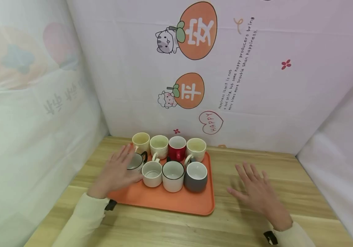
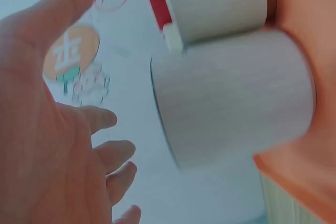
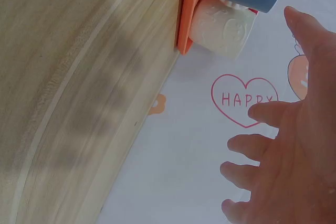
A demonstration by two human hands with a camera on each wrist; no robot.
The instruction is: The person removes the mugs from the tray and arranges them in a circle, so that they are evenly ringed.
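Note:
An orange tray carries two rows of mugs. In the front row are a white mug with a dark rim and black handle, a small white mug, a larger dark-rimmed white mug and a grey mug. Behind them stand cream and yellowish mugs and a red mug. My left hand hovers over the tray's left side with fingers spread, partly hiding the leftmost front mug. My right hand is above the table right of the tray, fingers spread, holding nothing.
The wooden table extends around the tray. A printed white cloth hangs right behind it, and more white cloth walls off the left and right sides.

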